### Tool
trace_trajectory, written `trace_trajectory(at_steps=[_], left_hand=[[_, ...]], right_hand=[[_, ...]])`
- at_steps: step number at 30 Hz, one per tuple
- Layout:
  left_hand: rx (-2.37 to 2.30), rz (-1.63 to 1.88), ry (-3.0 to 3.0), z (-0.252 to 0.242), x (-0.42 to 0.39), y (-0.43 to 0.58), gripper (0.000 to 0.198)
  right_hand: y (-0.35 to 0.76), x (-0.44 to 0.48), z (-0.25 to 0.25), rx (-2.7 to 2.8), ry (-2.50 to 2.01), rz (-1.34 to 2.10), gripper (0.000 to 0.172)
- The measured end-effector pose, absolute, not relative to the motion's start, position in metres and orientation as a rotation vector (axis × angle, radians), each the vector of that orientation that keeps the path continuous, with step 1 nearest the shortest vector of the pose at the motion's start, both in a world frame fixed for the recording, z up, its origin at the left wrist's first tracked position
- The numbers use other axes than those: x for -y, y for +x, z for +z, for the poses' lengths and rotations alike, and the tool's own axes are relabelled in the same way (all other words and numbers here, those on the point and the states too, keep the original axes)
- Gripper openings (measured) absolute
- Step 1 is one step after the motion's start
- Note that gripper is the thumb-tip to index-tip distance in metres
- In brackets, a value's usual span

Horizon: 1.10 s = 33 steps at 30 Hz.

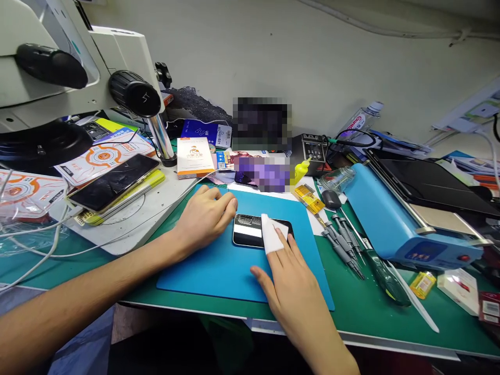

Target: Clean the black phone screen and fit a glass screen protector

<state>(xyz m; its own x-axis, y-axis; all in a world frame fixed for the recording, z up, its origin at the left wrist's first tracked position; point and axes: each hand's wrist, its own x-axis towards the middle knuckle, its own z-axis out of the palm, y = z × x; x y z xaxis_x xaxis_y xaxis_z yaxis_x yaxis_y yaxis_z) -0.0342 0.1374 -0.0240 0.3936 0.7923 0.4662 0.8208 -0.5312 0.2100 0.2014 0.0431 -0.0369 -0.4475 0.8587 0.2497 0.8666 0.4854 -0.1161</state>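
A phone (pixel 248 232) with a dark, glossy face lies flat on the blue mat (pixel 219 273). My left hand (pixel 205 216) rests curled on the mat at the phone's left end, thumb against the fingers. Nothing shows in it, and its palm side is hidden. Across the phone's right half lies a folded white wipe (pixel 270 233). My right hand (pixel 292 276) holds this wipe against the glass, its fingers stretched forward and the wipe caught at the index and middle fingers. Its thumb stands apart, over the mat.
A microscope (pixel 133 94) stands at left, with a large phone (pixel 115 182) by its base. Right of the mat lie several grey screwdrivers (pixel 344 239), a green-handled screwdriver (pixel 386 276) and a blue machine (pixel 390 224). Boxes (pixel 195 156) and a yellow bottle (pixel 300 169) are behind.
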Motion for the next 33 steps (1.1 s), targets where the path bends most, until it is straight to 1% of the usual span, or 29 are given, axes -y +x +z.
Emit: trace_trajectory(at_steps=[4, 7, 11, 18, 22, 25, 29, 33], left_hand=[[1.506, -0.859, -2.595, -0.023, -0.138, -0.035, 0.046], [1.495, -0.877, -2.608, -0.023, -0.137, -0.035, 0.047], [1.493, -0.874, -2.609, -0.023, -0.137, -0.035, 0.047], [1.53, -0.82, -2.614, -0.021, -0.138, -0.034, 0.055], [1.485, -0.818, -2.596, -0.021, -0.138, -0.035, 0.052], [1.448, -0.854, -2.548, -0.022, -0.138, -0.035, 0.049], [1.456, -0.929, -2.492, -0.02, -0.138, -0.035, 0.047], [1.419, -0.894, -2.464, -0.018, -0.137, -0.036, 0.045]], right_hand=[[0.201, -0.034, -0.041, 2.476, -1.413, -0.06, 0.074], [0.193, -0.057, -0.037, 2.488, -1.443, 0.005, 0.072], [0.182, -0.075, -0.031, 2.476, -1.493, 0.046, 0.075], [0.185, -0.037, -0.037, 2.531, -1.349, -0.036, 0.077], [0.174, -0.064, -0.033, 2.562, -1.356, 0.014, 0.071], [0.166, -0.081, -0.029, 2.562, -1.37, 0.06, 0.075], [0.168, -0.061, -0.028, 2.594, -1.351, 0.072, 0.076], [0.173, -0.045, -0.029, 2.647, -1.293, 0.076, 0.074]])
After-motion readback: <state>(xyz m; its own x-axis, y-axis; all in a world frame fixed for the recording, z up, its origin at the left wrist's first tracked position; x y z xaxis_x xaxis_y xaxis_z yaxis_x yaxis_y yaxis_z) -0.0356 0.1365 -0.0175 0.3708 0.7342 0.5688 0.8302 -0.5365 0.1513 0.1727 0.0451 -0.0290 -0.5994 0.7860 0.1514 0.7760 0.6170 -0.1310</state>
